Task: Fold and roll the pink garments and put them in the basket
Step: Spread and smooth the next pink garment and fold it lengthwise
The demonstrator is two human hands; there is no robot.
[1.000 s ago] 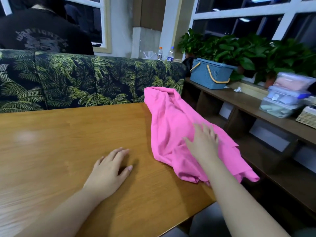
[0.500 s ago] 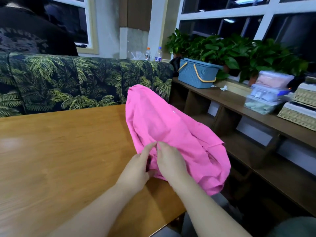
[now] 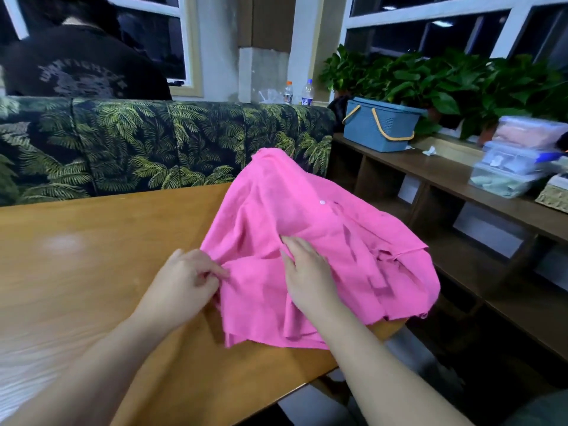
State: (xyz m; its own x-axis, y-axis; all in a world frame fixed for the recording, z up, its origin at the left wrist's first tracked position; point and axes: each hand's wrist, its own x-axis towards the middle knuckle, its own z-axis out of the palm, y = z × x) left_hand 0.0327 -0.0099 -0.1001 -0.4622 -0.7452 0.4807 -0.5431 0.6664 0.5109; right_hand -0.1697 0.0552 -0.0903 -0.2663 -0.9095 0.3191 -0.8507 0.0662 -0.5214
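Two hands, left hand [image 3: 184,281] and right hand [image 3: 307,272], on one pink garment [image 3: 322,229]

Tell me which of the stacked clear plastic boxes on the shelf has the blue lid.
The middle box of the stack has it: a blue rim runs along its top edge. The top box holds something pinkish, and the bottom box something pale green.

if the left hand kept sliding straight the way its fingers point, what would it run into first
More of the pink garment, whose edge the left hand already pinches. Beyond that, probably the right hand, though depth is unclear.
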